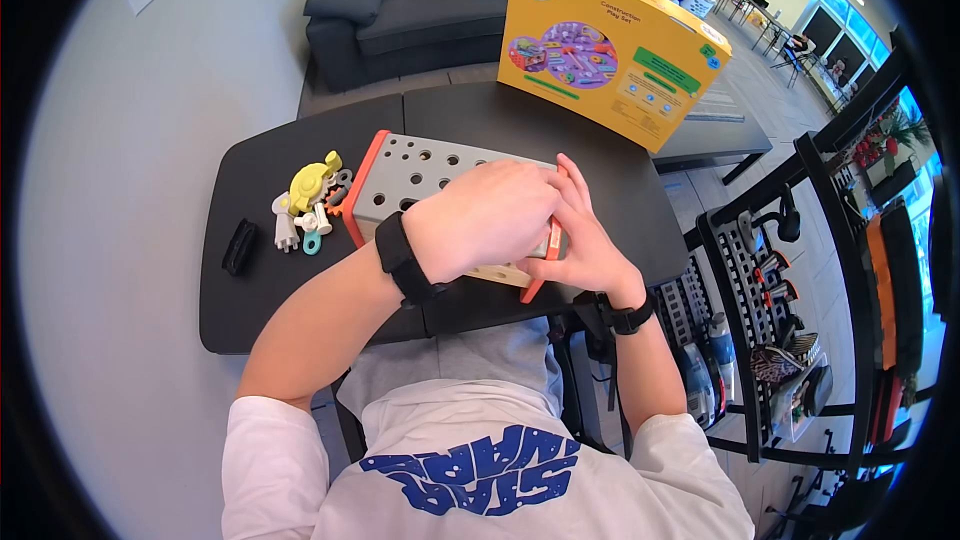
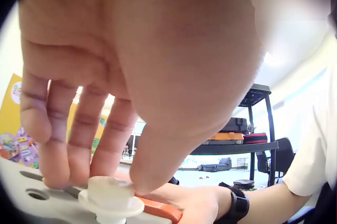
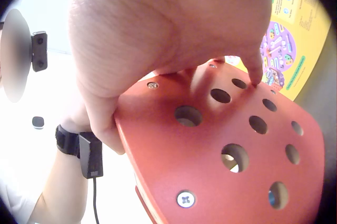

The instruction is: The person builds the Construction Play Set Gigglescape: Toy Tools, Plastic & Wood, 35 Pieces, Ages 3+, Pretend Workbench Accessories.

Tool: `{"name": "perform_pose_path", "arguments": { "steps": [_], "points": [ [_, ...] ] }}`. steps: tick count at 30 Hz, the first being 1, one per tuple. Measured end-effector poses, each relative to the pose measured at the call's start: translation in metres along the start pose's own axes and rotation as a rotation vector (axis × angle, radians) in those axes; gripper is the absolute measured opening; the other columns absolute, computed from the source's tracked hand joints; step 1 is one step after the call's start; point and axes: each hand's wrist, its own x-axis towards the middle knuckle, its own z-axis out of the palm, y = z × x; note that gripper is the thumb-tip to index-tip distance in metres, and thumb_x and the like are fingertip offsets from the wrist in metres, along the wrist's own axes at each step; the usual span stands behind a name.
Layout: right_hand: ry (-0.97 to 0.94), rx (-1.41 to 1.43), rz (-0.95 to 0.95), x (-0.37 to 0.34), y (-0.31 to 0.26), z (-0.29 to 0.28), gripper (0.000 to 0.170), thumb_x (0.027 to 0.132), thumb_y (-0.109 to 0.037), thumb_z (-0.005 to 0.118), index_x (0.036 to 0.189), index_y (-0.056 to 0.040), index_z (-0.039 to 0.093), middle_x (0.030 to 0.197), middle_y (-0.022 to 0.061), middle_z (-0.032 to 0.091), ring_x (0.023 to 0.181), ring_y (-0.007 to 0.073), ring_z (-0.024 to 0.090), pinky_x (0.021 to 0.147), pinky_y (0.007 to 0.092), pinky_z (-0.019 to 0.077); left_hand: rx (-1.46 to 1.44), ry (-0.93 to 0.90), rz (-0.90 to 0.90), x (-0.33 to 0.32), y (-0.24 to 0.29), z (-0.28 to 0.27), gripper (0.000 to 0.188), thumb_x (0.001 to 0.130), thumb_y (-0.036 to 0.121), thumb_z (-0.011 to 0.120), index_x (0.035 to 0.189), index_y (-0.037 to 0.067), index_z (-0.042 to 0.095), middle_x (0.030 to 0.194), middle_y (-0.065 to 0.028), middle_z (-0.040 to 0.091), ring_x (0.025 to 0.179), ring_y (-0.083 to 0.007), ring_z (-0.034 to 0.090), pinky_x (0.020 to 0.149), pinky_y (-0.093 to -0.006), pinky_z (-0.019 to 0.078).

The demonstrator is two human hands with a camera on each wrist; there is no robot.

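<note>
Perforated toy workbench (image 1: 400, 168), grey-topped, on the smooth black tabletop (image 1: 300, 295). Left hand (image 1: 485, 220): fingers pinch a whitish, round-flanged plastic peg (image 2: 110, 196) at the grey top. Right hand (image 1: 595, 248): fingers grip the edge of the smooth red end panel (image 3: 210, 145), pierced by round holes.

Red end panel (image 3: 218, 130), grey top (image 1: 398, 189), yellow box (image 1: 612, 55).

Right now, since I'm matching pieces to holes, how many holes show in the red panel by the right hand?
9 holes, three rows of three on the red panel: one row nearest the right hand, one down the middle, one farthest from it. The hand may hide more.
</note>
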Motion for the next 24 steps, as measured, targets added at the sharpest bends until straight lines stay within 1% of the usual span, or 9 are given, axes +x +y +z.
{"name": "perform_pose_path", "arguments": {
  "steps": [4,7,9,10,13,15,19,21,24],
  "points": [
    [0.018,0.002,-0.021,0.001,0.002,0.001,0.074,0.069,-0.037,0.083,0.134,-0.0099,0.059,0.153,0.0134,0.039,0.151,0.0477,0.011,0.122,0.0597,0.0205,-0.055,-0.029,-0.022,-0.002,0.002,-0.002,0.019,0.076,0.000,0.066,0.094,0.002,0.072,0.095,-0.0140,0.069,0.089,-0.0344,0.067,0.082,-0.0435,0.0547],
    [0.026,0.002,-0.048,0.001,0.002,0.002,0.076,0.069,-0.037,0.083,0.135,-0.0100,0.059,0.153,0.0136,0.039,0.151,0.0474,0.011,0.122,0.0591,0.0201,-0.012,-0.090,0.125,0.000,0.003,-0.013,0.020,0.072,-0.004,0.069,0.091,0.002,0.072,0.092,-0.0131,0.069,0.089,-0.0333,0.067,0.081,-0.0418,0.0547],
    [0.019,0.010,-0.030,0.001,0.002,0.001,0.078,0.069,-0.037,0.083,0.137,-0.0098,0.058,0.153,0.0138,0.039,0.151,0.0473,0.011,0.122,0.0584,0.0196,-0.019,-0.321,0.024,0.007,0.005,-0.017,0.021,0.070,-0.005,0.073,0.089,0.002,0.070,0.093,-0.0123,0.069,0.093,-0.0323,0.067,0.081,-0.0403,0.0546],
    [0.019,0.010,-0.030,0.001,0.003,0.002,0.078,0.069,-0.037,0.083,0.137,-0.0098,0.058,0.153,0.0138,0.039,0.151,0.0473,0.011,0.122,0.0584,0.0196,-0.018,-0.321,0.024,0.006,0.003,-0.016,0.021,0.070,-0.005,0.073,0.089,0.002,0.070,0.093,-0.0123,0.069,0.093,-0.0323,0.067,0.081,-0.0403,0.0546],
    [0.029,-0.008,-0.063,0.001,0.005,0.002,0.077,0.069,-0.037,0.083,0.136,-0.0093,0.058,0.153,0.0138,0.039,0.151,0.0473,0.012,0.123,0.0581,0.0192,-0.162,-0.111,0.167,0.005,-0.009,0.000,0.014,0.073,-0.002,0.072,0.086,0.002,0.069,0.093,-0.0122,0.069,0.094,-0.0330,0.067,0.082,-0.0414,0.0546],
    [0.032,-0.001,-0.039,0.001,0.004,0.002,0.076,0.069,-0.037,0.082,0.135,-0.0088,0.059,0.153,0.0137,0.039,0.151,0.0472,0.012,0.122,0.0581,0.0199,-0.132,0.187,0.151,0.004,-0.013,0.016,0.011,0.074,0.002,0.072,0.084,0.001,0.069,0.096,-0.0124,0.069,0.091,-0.0338,0.068,0.082,-0.0422,0.0548],
    [0.027,0.001,-0.015,0.001,-0.001,0.001,0.074,0.069,-0.037,0.082,0.134,-0.0079,0.059,0.153,0.0141,0.039,0.151,0.0472,0.013,0.122,0.0585,0.0207,0.031,0.111,-0.005,-0.003,0.002,0.004,0.010,0.076,0.004,0.070,0.085,0.001,0.069,0.091,-0.0128,0.070,0.088,-0.0350,0.068,0.080,-0.0429,0.0555],
    [0.020,-0.020,-0.027,0.000,0.001,0.001,0.074,0.070,-0.037,0.082,0.134,-0.0083,0.059,0.153,0.0141,0.039,0.151,0.0472,0.013,0.122,0.0590,0.0216,0.063,-0.035,-0.067,-0.003,0.005,0.000,0.010,0.075,0.003,0.070,0.085,0.002,0.070,0.084,-0.0135,0.070,0.086,-0.0347,0.069,0.078,-0.0423,0.0563],
    [0.028,0.006,-0.030,0.001,0.001,0.001,0.073,0.070,-0.037,0.082,0.134,-0.0097,0.060,0.153,0.0138,0.039,0.151,0.0468,0.013,0.122,0.0592,0.0204,0.005,0.051,0.100,-0.006,0.003,-0.002,0.010,0.074,0.000,0.068,0.084,0.003,0.071,0.079,-0.0140,0.069,0.083,-0.0343,0.069,0.075,-0.0422,0.0561]
  ]
}}
